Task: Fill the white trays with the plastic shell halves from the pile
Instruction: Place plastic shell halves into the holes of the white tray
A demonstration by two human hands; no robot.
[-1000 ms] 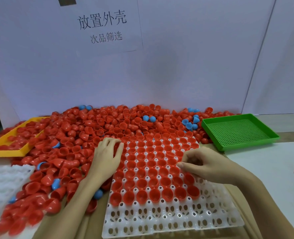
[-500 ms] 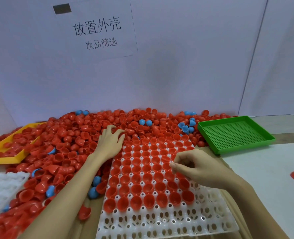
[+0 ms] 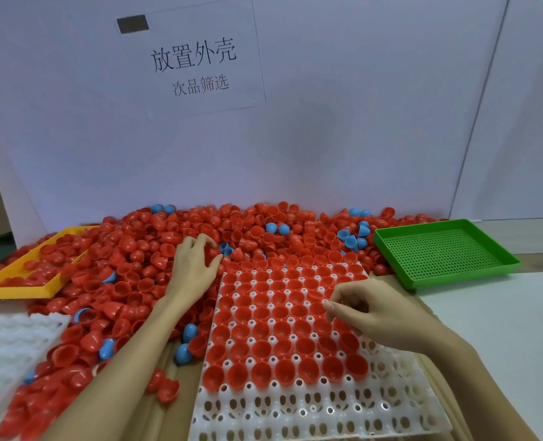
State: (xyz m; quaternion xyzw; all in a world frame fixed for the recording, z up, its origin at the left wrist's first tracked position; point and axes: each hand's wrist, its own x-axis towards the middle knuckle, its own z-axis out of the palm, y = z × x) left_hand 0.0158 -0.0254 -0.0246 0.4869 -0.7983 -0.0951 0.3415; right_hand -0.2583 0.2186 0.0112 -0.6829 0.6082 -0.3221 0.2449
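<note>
Two bare rows of cups run along the near edge of the white tray [image 3: 311, 412], so filling has worked from the far side toward the person and is not finished. Beyond them the seated red shells [image 3: 260, 375] all sit mouth up. Over the tray's right side the right hand [image 3: 378, 313] hangs with its grip curled and thumb meeting fingertips; whether a shell is pinched there I cannot tell, though the pose suits seating one. On the left a second white tray [image 3: 6, 342] lies partly buried under spill. Farther out the left hand [image 3: 193, 268] rests on the pile [image 3: 143, 249], its grip slack and fingers spread, likely feeling for the next half. A yellow tray [image 3: 25, 291] and green tray [image 3: 445, 253] flank the heap on the surface
</note>
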